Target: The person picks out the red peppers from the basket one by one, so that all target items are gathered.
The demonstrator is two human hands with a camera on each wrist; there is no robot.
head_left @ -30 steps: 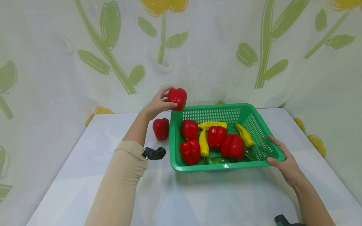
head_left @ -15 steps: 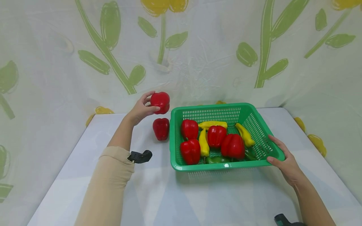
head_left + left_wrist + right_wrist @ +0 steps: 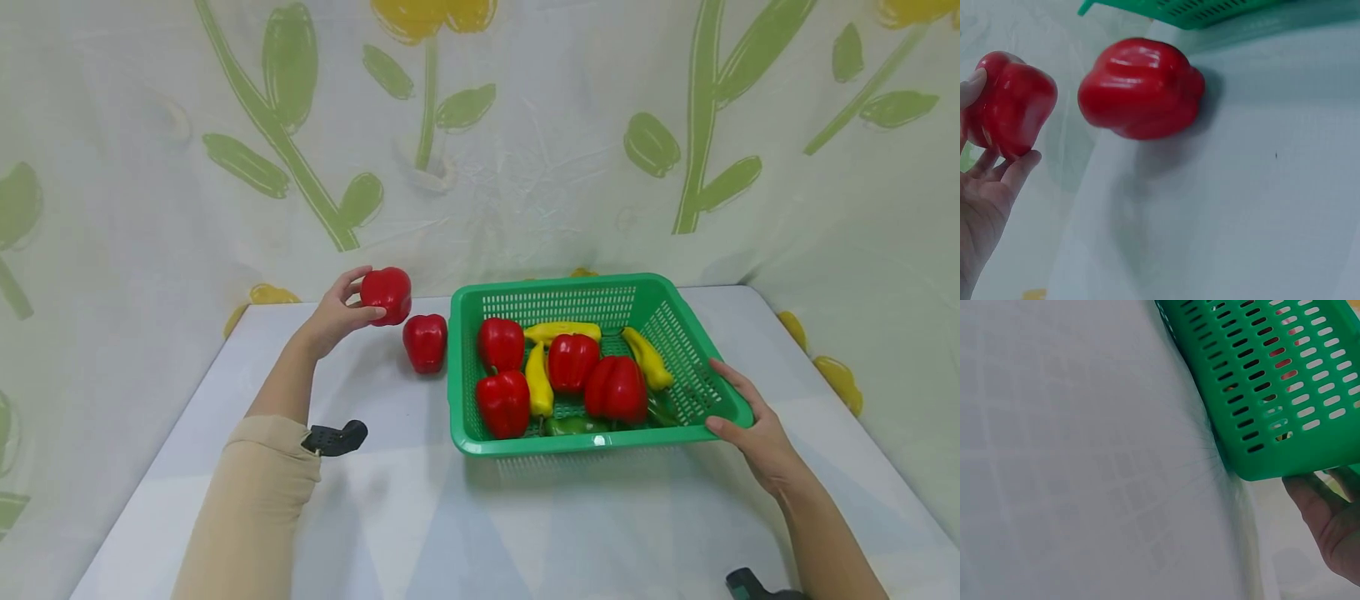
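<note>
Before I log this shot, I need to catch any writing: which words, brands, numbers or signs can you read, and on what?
None can be read.
No writing shows on the peppers, basket, table or backdrop.
Black wrist piece: any marking is too small to make out.

We see smooth, glossy, plastic-looking skin on the red peppers point(image 3: 386, 296), with bright highlights on their lobes. The yellow peppers point(image 3: 539, 383) look smooth too. To us the green basket point(image 3: 525, 450) is moulded plastic, shiny along its rim, its walls pierced with slots. The counter point(image 3: 397, 508) looks smooth and faintly reflective. We find the backdrop point(image 3: 525, 192) wrinkled and slightly shiny, the sleeve point(image 3: 247, 500) matt, creased cloth.
</note>
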